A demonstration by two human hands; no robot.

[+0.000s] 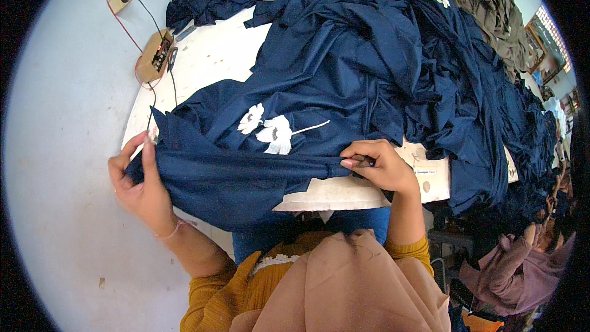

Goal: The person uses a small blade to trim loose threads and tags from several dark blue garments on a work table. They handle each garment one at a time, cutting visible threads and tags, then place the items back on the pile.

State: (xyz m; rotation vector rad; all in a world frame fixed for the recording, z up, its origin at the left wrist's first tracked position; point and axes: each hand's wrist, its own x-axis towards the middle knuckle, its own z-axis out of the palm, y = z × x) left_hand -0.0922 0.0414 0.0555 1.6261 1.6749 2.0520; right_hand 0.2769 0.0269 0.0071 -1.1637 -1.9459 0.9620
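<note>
Navy blue cloth (246, 178) stretches between my two hands across the table's near edge. White flower appliqués (275, 134), one with a thin white stem, lie on the cloth between the hands. My left hand (140, 187) grips the cloth's left end, thumb and forefinger raised close together at its edge. Farther right, my right hand (386, 166) pinches a folded edge of the same cloth. A small dark object (367, 161) shows among the right fingers; its kind is too hidden to tell.
The cream tabletop (227, 43) carries heaps of navy cloth (344, 37) and a grey-brown cloth pile (485, 0). At left sit a wooden-cased power box (155, 55) with cords and a wall socket (120, 2). Another person (513, 267) is at the lower right.
</note>
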